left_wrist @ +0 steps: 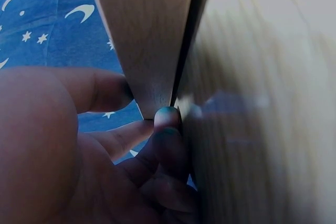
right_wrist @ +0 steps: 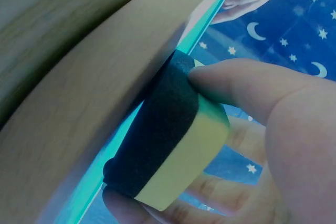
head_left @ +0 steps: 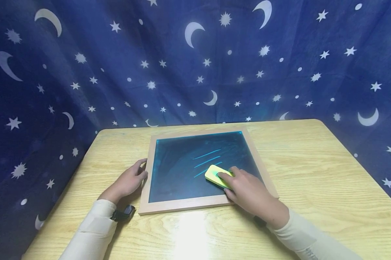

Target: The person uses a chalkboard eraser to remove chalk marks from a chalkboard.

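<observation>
A chalkboard (head_left: 179,180) in a light wooden frame (head_left: 179,208) lies on the table. Three slanting blue lines (head_left: 207,161) mark its dark surface. At the frame's left side, my left hand (head_left: 130,180) holds the edge, thumb on top; the left wrist view has its curled fingers (left_wrist: 170,148) low against the frame's side (left_wrist: 147,40). My right hand (head_left: 247,187) grips a yellow eraser (head_left: 213,173) with a dark felt base over the lower right of the board. In the right wrist view, thumb and fingers hold the eraser (right_wrist: 184,158) from opposite sides, felt toward the board.
The wooden table (head_left: 328,187) extends around the board on all sides. A dark blue curtain (head_left: 169,54) with white moons and stars hangs behind it and along both sides. A dark band (head_left: 124,213) is on the left wrist.
</observation>
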The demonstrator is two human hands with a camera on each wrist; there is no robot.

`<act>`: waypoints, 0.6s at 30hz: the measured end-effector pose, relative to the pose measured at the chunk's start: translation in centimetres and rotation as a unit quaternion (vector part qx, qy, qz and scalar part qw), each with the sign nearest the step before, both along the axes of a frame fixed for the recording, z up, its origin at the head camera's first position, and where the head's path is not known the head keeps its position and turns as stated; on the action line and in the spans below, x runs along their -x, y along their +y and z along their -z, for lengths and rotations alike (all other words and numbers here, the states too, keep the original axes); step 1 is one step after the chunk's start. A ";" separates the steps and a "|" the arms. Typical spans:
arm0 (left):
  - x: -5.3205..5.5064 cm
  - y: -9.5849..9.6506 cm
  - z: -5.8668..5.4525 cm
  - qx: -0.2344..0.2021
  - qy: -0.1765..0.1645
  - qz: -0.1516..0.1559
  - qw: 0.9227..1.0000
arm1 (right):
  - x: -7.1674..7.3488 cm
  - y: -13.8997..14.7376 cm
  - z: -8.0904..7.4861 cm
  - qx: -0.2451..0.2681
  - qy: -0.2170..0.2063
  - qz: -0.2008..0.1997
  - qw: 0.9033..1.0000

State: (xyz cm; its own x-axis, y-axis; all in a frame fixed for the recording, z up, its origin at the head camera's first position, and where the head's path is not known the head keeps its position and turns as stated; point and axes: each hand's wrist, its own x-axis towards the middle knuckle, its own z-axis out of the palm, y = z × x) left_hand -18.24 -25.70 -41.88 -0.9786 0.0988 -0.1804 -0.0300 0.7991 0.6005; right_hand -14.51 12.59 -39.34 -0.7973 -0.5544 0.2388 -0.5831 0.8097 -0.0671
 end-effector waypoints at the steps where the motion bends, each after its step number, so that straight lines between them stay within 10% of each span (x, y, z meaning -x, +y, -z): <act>1: 0.0 0.0 0.0 -0.001 0.000 0.001 1.000 | 0.1 0.1 0.0 0.001 -0.002 0.002 1.000; 18: -0.1 -0.1 0.2 0.006 0.005 0.002 1.000 | 1.9 2.2 0.1 0.002 -0.003 0.044 0.999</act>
State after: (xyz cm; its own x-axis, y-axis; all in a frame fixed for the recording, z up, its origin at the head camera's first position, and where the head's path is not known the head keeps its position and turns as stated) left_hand -18.18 -25.83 -42.04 -0.9799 0.1012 -0.1720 -0.0206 0.8059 0.5916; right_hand -16.38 14.78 -39.46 -0.8442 -0.4807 0.2371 -0.5091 0.8575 -0.0738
